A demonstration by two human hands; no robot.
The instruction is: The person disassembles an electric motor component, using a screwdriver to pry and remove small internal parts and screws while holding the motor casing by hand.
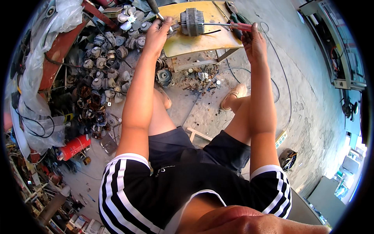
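An electric motor stator (192, 22) with a grey metal core stands on the yellow-topped stool (183, 46). My right hand (255, 45) is closed on the red handle of a screwdriver (240, 26), its metal shaft reaching left to the stator's right side. On the other side, my left hand (157, 37) is closed round a tool with a dark handle (152, 5) and metal shaft, which points up and away. Its lower part is mostly hidden by my fingers. A short black wire (211, 32) sticks out by the stator's lower right.
Pliers (230, 7) and dark green-handled tools lie at the stool's far right. Many used motor parts (99, 62) are heaped on the left floor. Debris (202, 76) lies below the stool, and a cable (287, 74) runs along the right. A red cylinder (76, 147) lies lower left.
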